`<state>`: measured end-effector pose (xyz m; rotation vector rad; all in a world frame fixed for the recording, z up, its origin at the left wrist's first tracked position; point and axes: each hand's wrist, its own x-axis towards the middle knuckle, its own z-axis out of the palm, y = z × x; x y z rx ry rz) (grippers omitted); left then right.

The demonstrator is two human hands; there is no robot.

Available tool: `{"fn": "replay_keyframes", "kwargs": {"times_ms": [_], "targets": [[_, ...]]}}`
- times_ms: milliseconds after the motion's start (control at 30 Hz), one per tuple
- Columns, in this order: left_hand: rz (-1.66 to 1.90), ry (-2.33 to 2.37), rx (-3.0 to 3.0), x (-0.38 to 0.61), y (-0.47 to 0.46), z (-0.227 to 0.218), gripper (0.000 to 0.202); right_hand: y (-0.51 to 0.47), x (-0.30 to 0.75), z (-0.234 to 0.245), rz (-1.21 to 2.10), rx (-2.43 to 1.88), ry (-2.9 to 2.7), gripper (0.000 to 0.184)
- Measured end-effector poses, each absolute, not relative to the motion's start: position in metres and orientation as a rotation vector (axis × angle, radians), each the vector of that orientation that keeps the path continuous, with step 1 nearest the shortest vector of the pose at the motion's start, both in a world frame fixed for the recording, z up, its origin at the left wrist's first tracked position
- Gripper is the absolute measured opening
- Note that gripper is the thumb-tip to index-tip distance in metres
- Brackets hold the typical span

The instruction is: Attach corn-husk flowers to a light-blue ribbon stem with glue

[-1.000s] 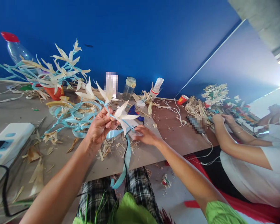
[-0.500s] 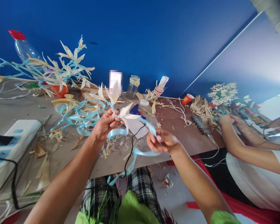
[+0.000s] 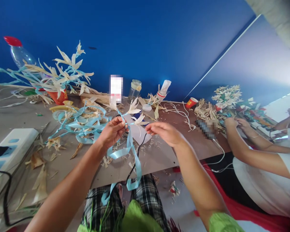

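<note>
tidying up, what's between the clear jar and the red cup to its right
The head view shows pale husk pieces, a white disc, white cables and a container with white paper.

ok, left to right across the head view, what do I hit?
White plastic power strip with blue sockets, orange-red tapered cup, left hand pinching a light-blue ribbon-wrapped stem, right hand, white-rimmed red paper cup, co-worker's bare hands.

The head camera looks forward and down.
</note>
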<state>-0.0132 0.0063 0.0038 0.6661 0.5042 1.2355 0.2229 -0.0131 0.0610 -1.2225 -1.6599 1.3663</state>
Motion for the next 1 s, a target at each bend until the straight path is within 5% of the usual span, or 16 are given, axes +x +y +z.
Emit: {"fn": "replay_keyframes", "kwargs": {"times_ms": [267,467,1000], "targets": [[1.454,0.619,0.631,-0.008,0.004,0.010,0.025,0.018,0.127,0.011,1.507,-0.937,-1.400,0.044],[1.534,0.734,0.663,-0.007,0.008,0.002,0.025,0.033,0.119,0.009,1.507,-0.925,-1.248,0.027],[1.546,0.848,0.659,-0.001,0.005,0.002,0.024,0.034,0.124,0.006,1.906,-0.811,-1.077,0.037]]}}
